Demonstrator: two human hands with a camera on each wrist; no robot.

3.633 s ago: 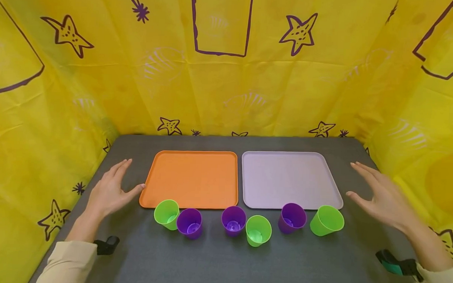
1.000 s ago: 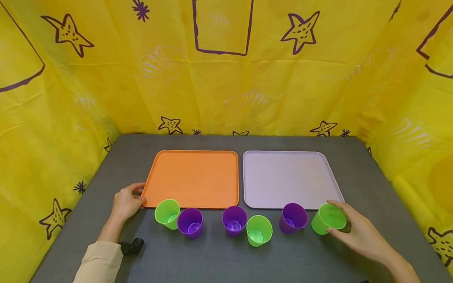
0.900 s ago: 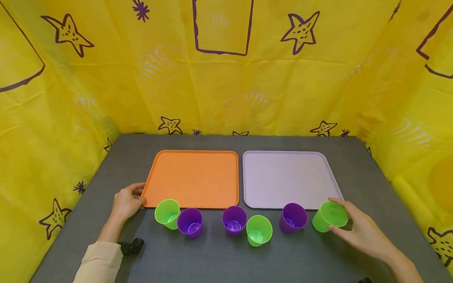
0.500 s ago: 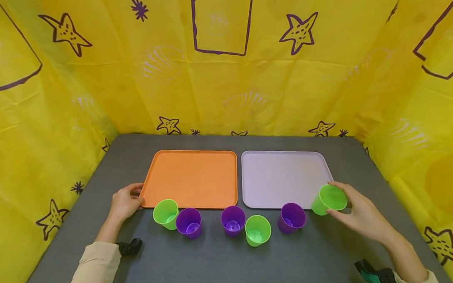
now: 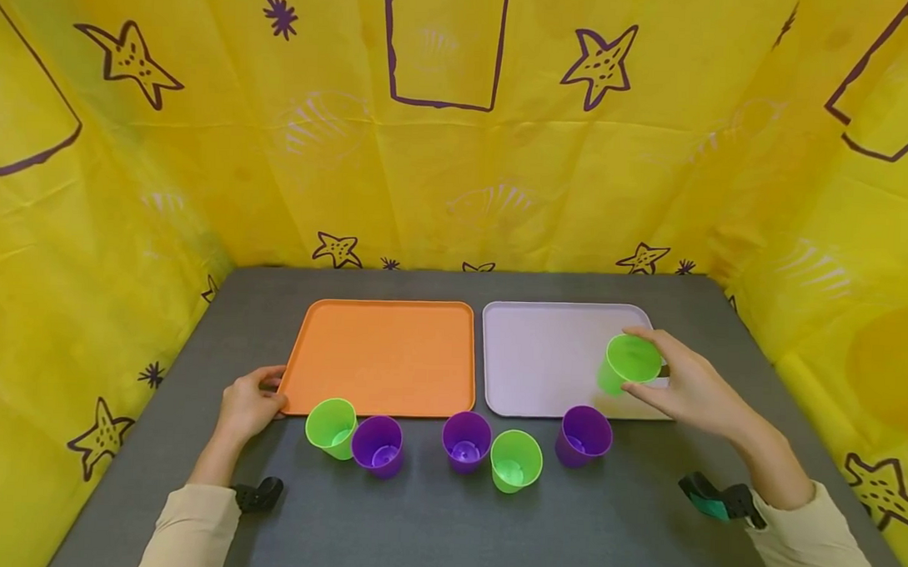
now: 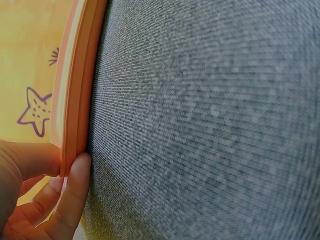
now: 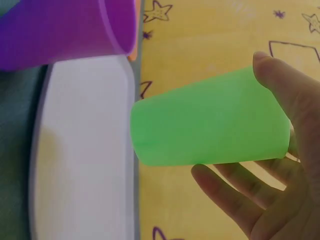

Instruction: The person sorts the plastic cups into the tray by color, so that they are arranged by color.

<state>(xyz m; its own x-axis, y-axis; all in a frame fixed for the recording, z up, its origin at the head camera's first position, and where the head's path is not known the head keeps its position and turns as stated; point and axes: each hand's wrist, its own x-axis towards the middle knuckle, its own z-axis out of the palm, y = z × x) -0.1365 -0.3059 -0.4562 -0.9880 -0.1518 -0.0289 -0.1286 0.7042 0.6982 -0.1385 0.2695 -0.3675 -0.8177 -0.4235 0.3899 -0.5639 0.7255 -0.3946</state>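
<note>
My right hand (image 5: 694, 388) holds a green cup (image 5: 630, 365) between thumb and fingers, over the right part of the lilac tray (image 5: 542, 353). In the right wrist view the green cup (image 7: 210, 120) is raised above the tray, thumb near its rim and fingertips along its side. My left hand (image 5: 245, 405) pinches the near left corner of the orange tray (image 5: 384, 356). The left wrist view shows the orange tray's edge (image 6: 75, 100) between thumb and finger, on the grey cloth.
In front of the trays stand a green cup (image 5: 331, 429) and a purple cup (image 5: 378, 448) at left. A purple cup (image 5: 467, 442) and a green cup (image 5: 516, 462) are mid-row, with a purple cup (image 5: 584, 438) to their right. Yellow patterned cloth (image 5: 442, 191) surrounds the grey table (image 5: 430, 533).
My right hand closed on the rightmost green cup, lifted it from the table and moved it forward and left over the lilac tray. Earlier, my left hand came down to the orange tray's corner.
</note>
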